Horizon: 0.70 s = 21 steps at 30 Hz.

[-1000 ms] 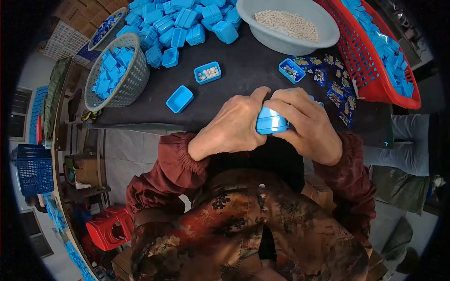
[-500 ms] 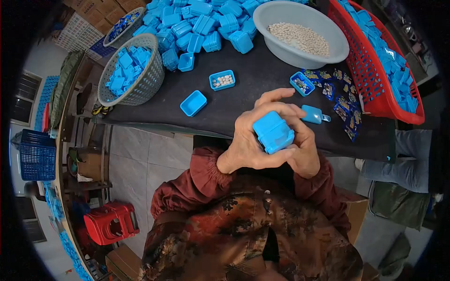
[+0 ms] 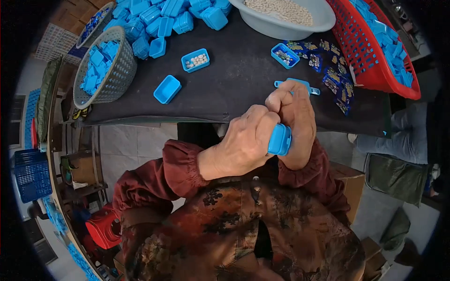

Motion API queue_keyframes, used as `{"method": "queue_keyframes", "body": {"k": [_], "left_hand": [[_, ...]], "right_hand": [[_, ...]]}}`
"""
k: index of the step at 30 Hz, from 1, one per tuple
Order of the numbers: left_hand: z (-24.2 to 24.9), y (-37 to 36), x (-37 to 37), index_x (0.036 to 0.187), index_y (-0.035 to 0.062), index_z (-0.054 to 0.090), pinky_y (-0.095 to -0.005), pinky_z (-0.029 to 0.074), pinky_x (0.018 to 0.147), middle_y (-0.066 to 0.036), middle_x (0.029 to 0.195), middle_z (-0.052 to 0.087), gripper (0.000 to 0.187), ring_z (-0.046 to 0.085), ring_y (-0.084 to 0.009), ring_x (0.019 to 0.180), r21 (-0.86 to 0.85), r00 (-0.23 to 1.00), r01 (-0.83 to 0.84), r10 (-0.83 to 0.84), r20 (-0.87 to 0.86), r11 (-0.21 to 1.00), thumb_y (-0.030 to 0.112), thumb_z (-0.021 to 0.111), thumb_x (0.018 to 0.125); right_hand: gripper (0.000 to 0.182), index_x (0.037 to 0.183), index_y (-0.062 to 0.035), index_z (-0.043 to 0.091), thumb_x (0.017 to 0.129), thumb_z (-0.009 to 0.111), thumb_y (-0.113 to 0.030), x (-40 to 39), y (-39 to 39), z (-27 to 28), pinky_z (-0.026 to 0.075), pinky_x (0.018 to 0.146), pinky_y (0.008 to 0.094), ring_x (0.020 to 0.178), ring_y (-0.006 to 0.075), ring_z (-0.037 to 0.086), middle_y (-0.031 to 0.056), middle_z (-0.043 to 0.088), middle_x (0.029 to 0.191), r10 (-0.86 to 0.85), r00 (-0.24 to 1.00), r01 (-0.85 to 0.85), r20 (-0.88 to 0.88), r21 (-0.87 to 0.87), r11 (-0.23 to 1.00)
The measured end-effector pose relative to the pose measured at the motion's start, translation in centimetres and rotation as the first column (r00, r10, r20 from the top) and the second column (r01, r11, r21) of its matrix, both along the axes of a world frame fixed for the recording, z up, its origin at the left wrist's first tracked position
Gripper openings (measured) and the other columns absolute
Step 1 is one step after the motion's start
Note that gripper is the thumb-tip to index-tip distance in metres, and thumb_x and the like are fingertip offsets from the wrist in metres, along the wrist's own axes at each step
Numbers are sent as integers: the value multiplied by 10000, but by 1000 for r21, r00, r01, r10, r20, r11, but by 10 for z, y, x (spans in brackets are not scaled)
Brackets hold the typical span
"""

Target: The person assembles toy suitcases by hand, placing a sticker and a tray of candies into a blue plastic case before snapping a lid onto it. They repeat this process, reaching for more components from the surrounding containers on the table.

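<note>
A small closed blue plastic box [image 3: 280, 139] is squeezed between my two hands above the table's front edge. My left hand [image 3: 246, 138] is closed round its left side, and my right hand [image 3: 300, 129] presses on its right, palm inward. Part of the box is covered by the fingers. Just beyond the right hand lies a blue lid [image 3: 307, 87] with clips at its ends, partly hidden. On the table stand an open blue box with white bean-like pieces [image 3: 197, 61], another open blue box [image 3: 167, 89] and a third with mixed contents [image 3: 285, 55].
Blue printed sachets [image 3: 333, 77] lie scattered at the right, beside a red basket [image 3: 375, 56] of blue plastic parts. A grey basin [image 3: 281, 30] holds white pieces. At the left are a grey basket [image 3: 119, 70] of blue parts and a heap of blue boxes [image 3: 164, 16].
Both hands have turned the blue box and closed more tightly on it, so less of it shows. The camera view has shifted, and the table things appear higher and further left.
</note>
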<state>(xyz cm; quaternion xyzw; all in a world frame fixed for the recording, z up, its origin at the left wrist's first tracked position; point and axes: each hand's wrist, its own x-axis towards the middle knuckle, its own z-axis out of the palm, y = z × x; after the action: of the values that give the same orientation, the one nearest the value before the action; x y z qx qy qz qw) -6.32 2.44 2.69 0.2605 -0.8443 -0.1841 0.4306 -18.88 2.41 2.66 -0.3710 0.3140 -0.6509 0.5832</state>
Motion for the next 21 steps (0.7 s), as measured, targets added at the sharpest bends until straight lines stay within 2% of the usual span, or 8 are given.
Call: {"method": "queue_keyframes", "body": {"k": [4, 9, 11, 13, 16, 18, 19, 21], "left_hand": [[3, 9, -2, 1045, -32, 469, -377, 461, 546, -176, 857, 505, 571, 561, -324, 680, -45, 994, -85, 88, 63, 995, 1, 757, 554], [3, 11, -4, 1048, -57, 460, -378, 458, 549, -178, 872, 492, 585, 550, -323, 690, -41, 992, -106, 109, 68, 994, -24, 740, 536], [4, 7, -7, 917, -61, 488, -341, 448, 499, -156, 793, 446, 241, 523, -278, 669, -101, 982, -158, 166, 84, 982, -34, 557, 688], [8, 8, -6, 909, -51, 481, -348, 450, 500, -158, 794, 449, 247, 530, -283, 680, -80, 981, -164, 171, 96, 983, -36, 565, 677], [7, 4, -5, 960, -39, 468, -388, 450, 540, -170, 830, 462, 382, 539, -330, 721, 9, 983, -129, 127, 129, 992, -21, 641, 620], [4, -10, -2, 1011, -33, 459, -421, 446, 587, -179, 865, 469, 494, 537, -380, 753, 117, 989, -57, 41, 140, 991, 0, 702, 582], [4, -16, -3, 1002, -29, 457, -422, 444, 594, -178, 864, 467, 476, 532, -389, 755, 162, 992, -12, -8, 127, 987, 5, 694, 591], [14, -28, 5, 1019, -38, 475, -419, 453, 627, -182, 886, 479, 487, 540, -383, 761, 214, 985, -17, -21, 173, 977, 38, 707, 597]], "right_hand": [[340, 1091, -15, 405, 1022, 261, -316, -8, 2, 12, 369, 669, 231, 697, 100, 423, 45, 472, 783, 124, 988, -125, -92, 2, 992], [256, 1055, -50, 459, 1010, 350, -277, -9, -1, 18, 373, 672, 225, 734, 90, 433, 35, 480, 803, 156, 947, -134, -280, 95, 986], [221, 1052, -39, 468, 998, 378, -234, -12, -3, 17, 384, 683, 233, 748, 102, 444, 52, 481, 838, 158, 932, -139, -327, 80, 987], [188, 1050, -28, 477, 986, 406, -190, -11, -7, 15, 396, 694, 240, 762, 114, 455, 68, 483, 873, 159, 916, -145, -368, 65, 987], [141, 992, -35, 466, 981, 387, -151, -11, -12, 5, 377, 623, 247, 681, 91, 418, 32, 449, 771, 34, 857, -113, -515, -122, 986], [117, 996, -23, 453, 971, 389, -118, -17, -26, -13, 382, 642, 256, 706, 106, 436, 55, 458, 800, -303, 614, -110, -729, -459, 882], [102, 997, -14, 455, 959, 394, -87, -21, -30, -13, 389, 661, 268, 730, 120, 449, 71, 463, 819, -283, 613, -144, -737, -457, 878], [88, 987, -14, 467, 955, 410, -74, -24, -32, -4, 392, 663, 272, 727, 121, 454, 63, 469, 819, 9, 751, -122, -661, -126, 984]]}}
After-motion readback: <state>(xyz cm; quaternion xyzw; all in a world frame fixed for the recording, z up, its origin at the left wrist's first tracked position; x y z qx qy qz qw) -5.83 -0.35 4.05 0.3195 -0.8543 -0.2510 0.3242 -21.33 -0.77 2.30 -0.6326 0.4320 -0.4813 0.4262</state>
